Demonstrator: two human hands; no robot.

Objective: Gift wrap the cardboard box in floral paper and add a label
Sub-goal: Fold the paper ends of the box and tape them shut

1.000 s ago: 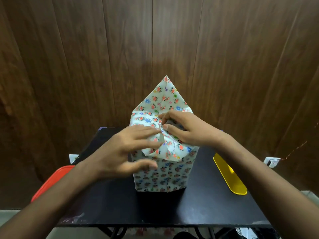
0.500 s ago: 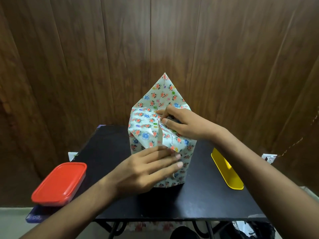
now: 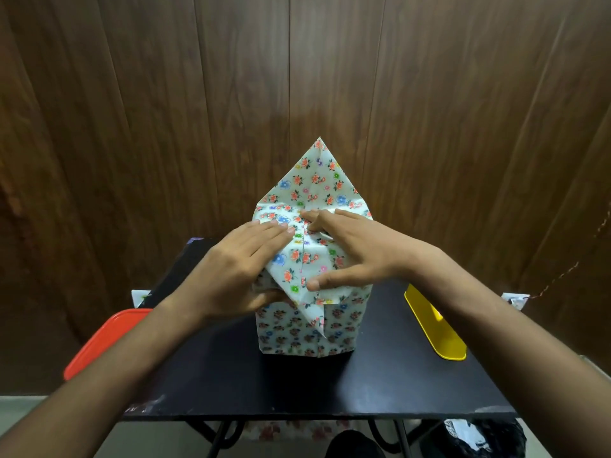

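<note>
My left hand (image 3: 228,266) and right hand (image 3: 360,252) press flat on the floral paper (image 3: 307,259) mid-worktop (image 3: 380,385); I'd crease firmly before lowering the rear flap (image 3: 317,180).

light: dim, warm indoor, soft from above and front
glare: pale sheen on wood wall (image 3: 314,120) behind the box
shadows: soft, under wrapped box (image 3: 307,328) on black table (image 3: 380,385)
focus: centre sharp, forearms slightly soft
distortion: wide-angle, wall planks bow at edges
</note>
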